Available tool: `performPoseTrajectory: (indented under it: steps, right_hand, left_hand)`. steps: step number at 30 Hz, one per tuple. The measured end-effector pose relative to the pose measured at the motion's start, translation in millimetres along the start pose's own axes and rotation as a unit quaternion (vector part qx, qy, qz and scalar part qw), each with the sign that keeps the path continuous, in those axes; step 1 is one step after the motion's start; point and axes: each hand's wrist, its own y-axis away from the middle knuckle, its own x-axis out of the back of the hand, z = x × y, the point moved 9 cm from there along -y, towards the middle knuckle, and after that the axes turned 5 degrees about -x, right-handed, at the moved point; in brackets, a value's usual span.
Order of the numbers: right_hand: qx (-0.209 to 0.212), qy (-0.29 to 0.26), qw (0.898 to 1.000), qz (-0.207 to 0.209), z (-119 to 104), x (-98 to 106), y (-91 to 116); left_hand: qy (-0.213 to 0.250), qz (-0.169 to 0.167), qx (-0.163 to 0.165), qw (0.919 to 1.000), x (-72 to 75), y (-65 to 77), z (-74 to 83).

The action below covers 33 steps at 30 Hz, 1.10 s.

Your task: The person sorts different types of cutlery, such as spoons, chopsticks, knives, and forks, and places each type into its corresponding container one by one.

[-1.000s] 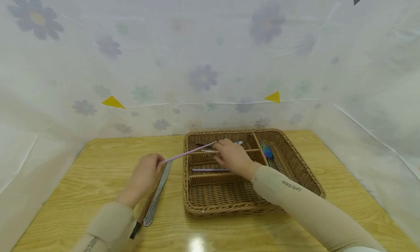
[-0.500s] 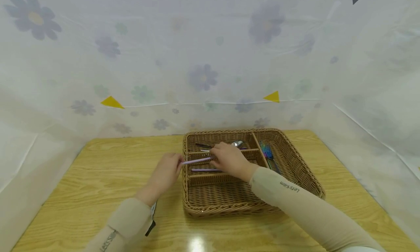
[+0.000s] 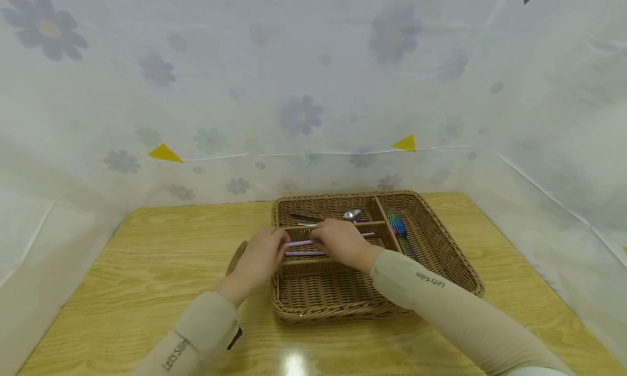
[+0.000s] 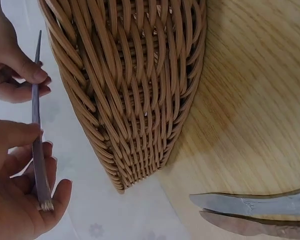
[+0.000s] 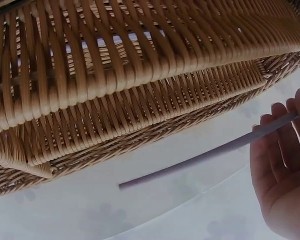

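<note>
A slim purple chopstick (image 3: 300, 244) lies between my hands over a long inner compartment of the wicker basket (image 3: 277, 297). My left hand (image 3: 259, 259) pinches its left end at the basket's left rim. My right hand (image 3: 343, 242) holds it nearer the middle, and the thin tip sticks out beyond the knuckles. Both hands' fingers curl round the chopstick (image 4: 37, 145) in the left wrist view. The right wrist view shows its free length (image 5: 190, 162) standing out from my right hand. A second purple chopstick (image 3: 305, 253) lies in the same compartment, partly hidden behind the right hand.
Spoons (image 3: 351, 215) and other cutlery lie in the basket's back compartment. Forks (image 3: 400, 226) lie in the right one. A silver knife (image 4: 250, 204) and a brown, knife-shaped piece (image 4: 245, 224) lie on the table left of the basket, mostly hidden under my left arm in the head view.
My left hand has moved right to the basket's rim, bringing the chopstick from a slant across the rim to nearly level over the compartment. My right hand has moved slightly down toward the compartment.
</note>
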Motion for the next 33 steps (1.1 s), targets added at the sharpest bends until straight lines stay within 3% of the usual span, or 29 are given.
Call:
performPoseTrajectory:
  steps: [5, 8, 11, 15, 19, 24, 33]
  right_hand:
    - [-0.027, -0.013, 0.999, -0.032, 11, -8, -1]
    - [-0.040, -0.011, 0.998, -0.051, 21, -16, -1]
    - [-0.053, -0.008, 0.996, -0.070, 31, -22, -1]
    - [-0.072, -0.009, 0.993, -0.091, 43, -30, -4]
    - [-0.085, -0.012, 0.989, -0.122, 51, -40, -5]
    - [-0.089, -0.022, 0.985, -0.148, 55, -50, -3]
    - [-0.080, -0.018, 0.982, -0.169, 49, -61, -4]
  left_hand:
    - [0.000, 0.001, 0.048, 0.9989, 5.4, 8.0, -23.0]
    - [-0.007, 0.004, 0.074, 0.9972, 11.9, 18.3, -42.3]
    - [-0.008, -0.014, 0.111, 0.9937, 16.7, 32.7, -63.8]
    - [-0.010, -0.065, 0.150, 0.9865, 15.0, 53.7, -89.0]
    - [-0.006, -0.138, 0.185, 0.9731, 5.5, 75.1, -107.1]
    - [-0.003, -0.189, 0.203, 0.9608, -6.4, 92.8, -118.3]
    - [-0.005, -0.185, 0.211, 0.9598, -17.0, 98.9, -118.3]
